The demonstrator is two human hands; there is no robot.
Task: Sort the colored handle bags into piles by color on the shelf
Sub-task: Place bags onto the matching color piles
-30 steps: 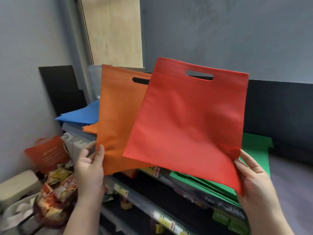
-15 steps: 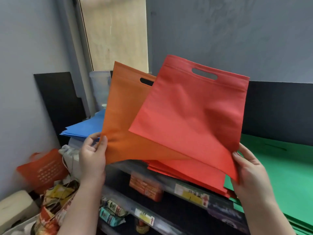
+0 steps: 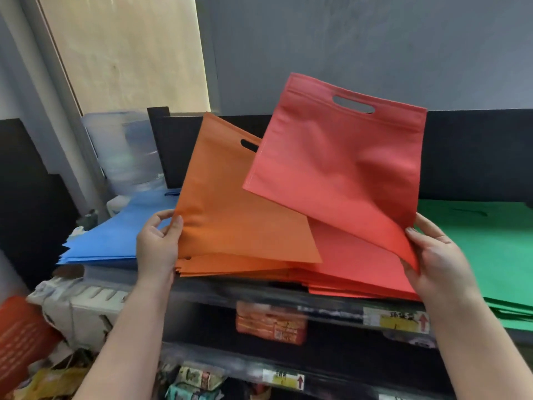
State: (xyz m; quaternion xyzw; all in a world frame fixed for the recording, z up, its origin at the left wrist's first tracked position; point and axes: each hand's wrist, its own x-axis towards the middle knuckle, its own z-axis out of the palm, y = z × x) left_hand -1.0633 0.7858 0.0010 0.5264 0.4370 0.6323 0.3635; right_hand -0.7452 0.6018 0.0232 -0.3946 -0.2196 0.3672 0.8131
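Note:
My left hand (image 3: 157,246) pinches the lower left corner of an orange handle bag (image 3: 227,209), which slopes just above the orange pile (image 3: 230,267) on the shelf. My right hand (image 3: 432,261) pinches the lower right corner of a red handle bag (image 3: 340,171), held tilted over the red pile (image 3: 354,269). The red bag overlaps the orange bag's upper right part. A blue pile (image 3: 115,238) lies to the left and a green pile (image 3: 490,255) to the right.
The black shelf's front edge (image 3: 317,306) carries price labels, with packaged goods on the lower shelves. A clear plastic water jug (image 3: 127,154) stands behind the blue pile. A black back panel (image 3: 476,154) rises behind the piles. White cloth and snack packets sit low at the left.
Both bags have come down toward the shelf, the orange one almost onto its pile. The view has shifted so that the orange, red and green piles show more fully. Both hands keep their hold.

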